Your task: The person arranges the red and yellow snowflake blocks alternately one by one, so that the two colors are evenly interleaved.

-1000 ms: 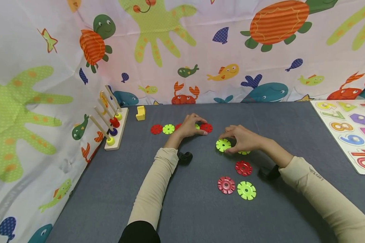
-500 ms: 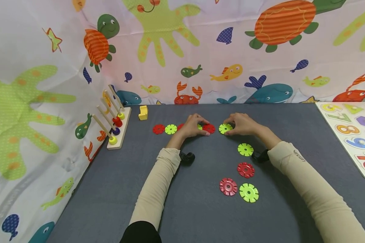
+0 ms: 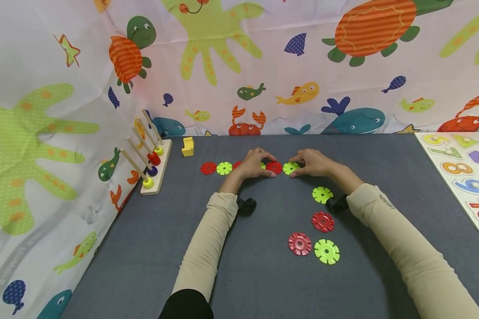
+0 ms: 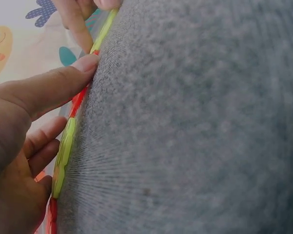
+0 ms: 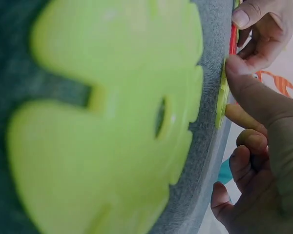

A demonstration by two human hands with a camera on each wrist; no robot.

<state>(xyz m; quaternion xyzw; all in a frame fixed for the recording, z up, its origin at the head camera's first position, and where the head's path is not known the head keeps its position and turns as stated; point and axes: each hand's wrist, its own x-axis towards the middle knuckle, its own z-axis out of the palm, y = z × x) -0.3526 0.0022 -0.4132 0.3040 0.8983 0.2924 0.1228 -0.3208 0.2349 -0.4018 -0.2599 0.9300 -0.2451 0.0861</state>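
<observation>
A row of flat notched plastic discs, alternating red and green, lies across the back of the table, partly hidden by my left hand [image 3: 250,165]. Its thumb and index finger hold the red disc [image 3: 274,167] at the row's right end by opposite edges. My right hand [image 3: 314,163] pinches a green disc [image 3: 290,168] by its edges, flat on the table right beside that red disc. In the left wrist view, the green disc [image 4: 105,30] and the red disc [image 4: 78,103] line up edge to edge.
Nearer me lie loose discs: a green one [image 3: 322,195], a red one [image 3: 323,221], another red [image 3: 300,244] and another green [image 3: 327,252]. A wooden peg stand [image 3: 156,177] and a yellow block [image 3: 188,146] stand at left; a number puzzle board [image 3: 459,177] lies at right.
My right hand has carried the green disc from among the loose ones up and left to the end of the row. The left hand stays at the red disc.
</observation>
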